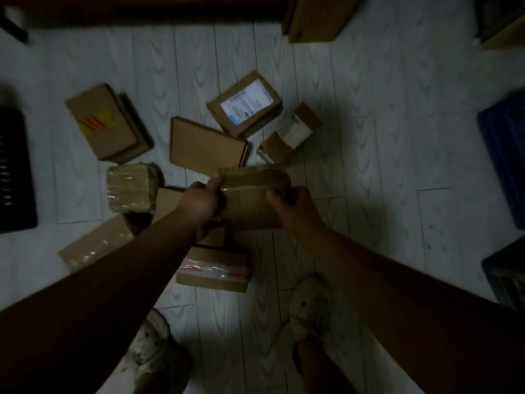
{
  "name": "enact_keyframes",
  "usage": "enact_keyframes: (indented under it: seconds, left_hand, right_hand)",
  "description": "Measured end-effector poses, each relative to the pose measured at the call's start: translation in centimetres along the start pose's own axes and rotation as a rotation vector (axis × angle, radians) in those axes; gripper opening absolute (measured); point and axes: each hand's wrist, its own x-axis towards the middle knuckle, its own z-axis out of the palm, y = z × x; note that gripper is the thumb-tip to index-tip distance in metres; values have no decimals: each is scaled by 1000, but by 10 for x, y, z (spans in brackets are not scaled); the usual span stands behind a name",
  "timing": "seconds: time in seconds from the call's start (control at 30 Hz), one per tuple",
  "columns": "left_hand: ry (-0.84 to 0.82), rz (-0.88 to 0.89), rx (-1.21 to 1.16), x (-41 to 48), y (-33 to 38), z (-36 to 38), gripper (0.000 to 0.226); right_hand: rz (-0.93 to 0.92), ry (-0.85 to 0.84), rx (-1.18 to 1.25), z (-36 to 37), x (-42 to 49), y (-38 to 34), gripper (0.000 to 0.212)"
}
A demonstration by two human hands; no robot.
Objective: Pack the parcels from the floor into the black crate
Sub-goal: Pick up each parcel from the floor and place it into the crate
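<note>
Parcel [252,200] held above the floor [369,137], gripped at its 2 short ends by left hand [202,204] and right hand [292,209]; long axis left-right; black crate [14,169] seen well leftward, nearer the left hand

taped brown parcel [255,199]: we hold it above the floor [369,137], over the pile | still lying down there: red-and-yellow marked box [102,123] far left, flat plain box [204,146] middle, white-labelled box [244,105] just beyond it, shiny wrapped bundle [130,186] left, red-taped box [213,270] nearest us | black crate [15,166]: left edge, apart from the pile
</note>
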Motion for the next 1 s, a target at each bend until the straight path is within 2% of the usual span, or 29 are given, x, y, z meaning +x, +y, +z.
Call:
enact_keyframes:
  seconds: [0.13,0.23,0.3,0.43,0.57,0.67,0.73,0.77,0.9,0.97,1.0]
  left_hand:
    - [-31,114,-64,-101,44,-59,35]
    - [-119,220,-66,-185,76,-109,26]
    - [-116,303,-54,-239,97,-140,25]
    - [-119,455,-29,-336,134,-199,10]
    - [-91,613,59,-415,159,-238,20]
    - [-47,719,50,-468,167,-254,34]
    - [-35,761,44,-499,169,-265,56]
    - [-24,774,35,-515,168,-269,58]
    - [76,810,-131,-577,164,-286,31]
    - [134,828,-181,-602,161,-296,25]
    - [162,849,-198,-613,159,-301,23]
  right_hand:
    - [-51,60,123,9,-93,-76,54]
    - [-134,40,225,21,-172,-136,50]
    - [-218,26,221,31,-225,-175,51]
    - [-320,49,263,43,-324,-239,39]
    - [-453,199,198,52,-404,-286,34]
    - [-551,214,164,50,-450,-311,34]
    - [-606,195,93,45,-480,-324,38]
    - [-637,191,60,43,-495,-329,43]
    - [-760,132,8,37,-548,-343,68]
    - [-813,44,-5,39,-572,-345,88]
    - [-846,13,-33,40,-582,-346,91]
